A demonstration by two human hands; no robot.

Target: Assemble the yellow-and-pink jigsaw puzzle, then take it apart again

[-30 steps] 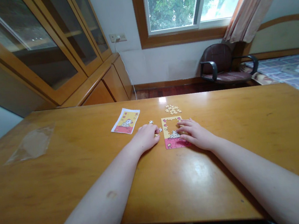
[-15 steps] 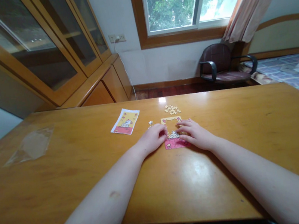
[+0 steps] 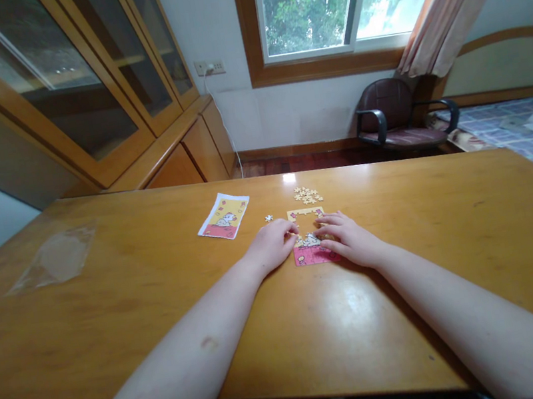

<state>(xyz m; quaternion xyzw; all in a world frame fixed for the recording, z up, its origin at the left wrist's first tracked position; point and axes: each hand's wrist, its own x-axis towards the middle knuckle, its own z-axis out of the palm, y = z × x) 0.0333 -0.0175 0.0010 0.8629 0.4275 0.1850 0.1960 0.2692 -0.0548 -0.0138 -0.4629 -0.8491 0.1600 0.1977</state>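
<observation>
A partly assembled jigsaw puzzle [image 3: 312, 257] lies flat on the wooden table, its lower part pink, its border yellow, with a gap in the middle. At its left edge, my left hand [image 3: 274, 244] has its fingers curled together; whatever is between the fingertips is hidden. My right hand [image 3: 348, 239] rests on the puzzle's right side, fingers spread. Just beyond my left hand lies a loose puzzle piece [image 3: 269, 218]. Behind the puzzle sits a small heap of loose pieces [image 3: 307, 195]. A printed picture sheet [image 3: 223, 217] with a white animal is to the left.
A clear plastic bag [image 3: 56, 258] lies on the left of the wooden table [image 3: 165, 323]. Beyond the table stand a glass-fronted cabinet [image 3: 153, 120], a dark armchair [image 3: 387, 113] and a bed [image 3: 513, 127] under the window side.
My left hand has shifted slightly, its fingertips still at the puzzle's left edge. My right hand stays in place on the right side.
</observation>
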